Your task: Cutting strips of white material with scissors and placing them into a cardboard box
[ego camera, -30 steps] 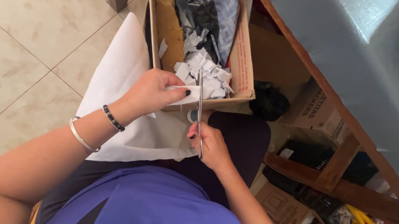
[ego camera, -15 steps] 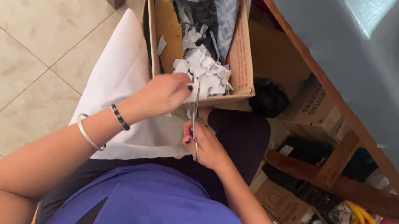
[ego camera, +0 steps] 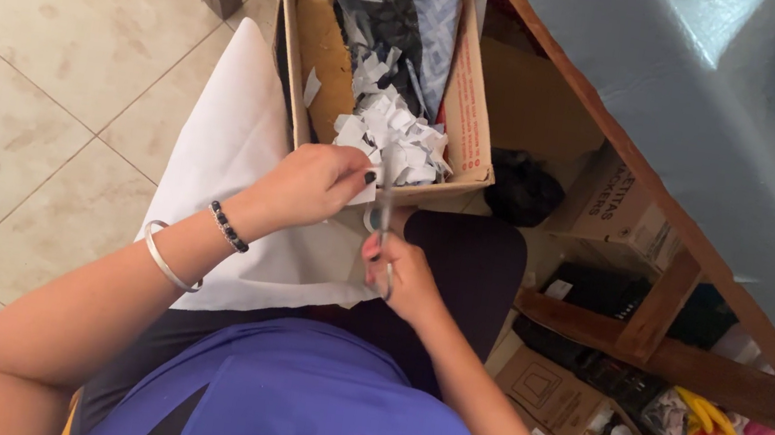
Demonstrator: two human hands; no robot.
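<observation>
Your hands meet over your lap, at the near end of the box.
Your left hand [ego camera: 312, 182] pinches a paper scrap [ego camera: 362, 194], mostly hidden by its fingers; your right hand [ego camera: 405, 276] grips scissors [ego camera: 384, 227], fingers clamped around handles you barely see, blades toward the cardboard box [ego camera: 469, 108].

Left hand [ego camera: 312, 182] pinched shut, right hand [ego camera: 400, 275] curled closed just beside.
</observation>
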